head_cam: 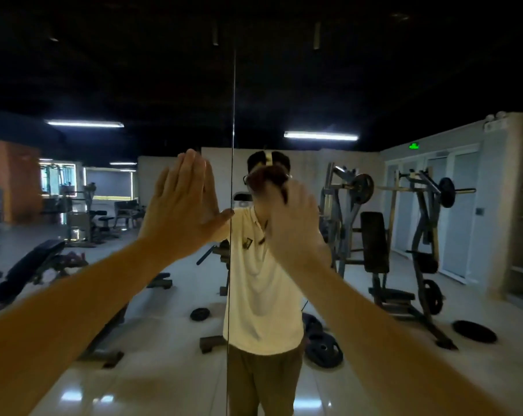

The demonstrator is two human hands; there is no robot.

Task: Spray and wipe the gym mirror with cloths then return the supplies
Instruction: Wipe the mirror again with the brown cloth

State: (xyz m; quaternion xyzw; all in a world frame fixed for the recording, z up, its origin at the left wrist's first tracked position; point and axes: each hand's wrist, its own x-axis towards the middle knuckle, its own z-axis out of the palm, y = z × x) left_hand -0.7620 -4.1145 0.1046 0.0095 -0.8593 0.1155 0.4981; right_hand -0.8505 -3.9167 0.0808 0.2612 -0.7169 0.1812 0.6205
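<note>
Because the gym mirror fills the whole frame, everything beyond the two arms is reflection. At the lower left of the frame a dark weight bench shows in the glass on a pale, shiny floor. Left of centre the left grip, a bare hand, is released: its fingers are straight and together, pointing up, the palm laid flat against the glass and meeting its own reflection. Just to its right a thin vertical seam runs down the mirror. Past the seam stands the reflected person in a white shirt. At centre the right grip, blurred, is raised to the glass and grasps a bunched dark cloth at its fingertips, the cloth pressed on the mirror over the reflected head. Right of the arm a plate-loaded machine is mirrored, with a green sign above it at right.
</note>
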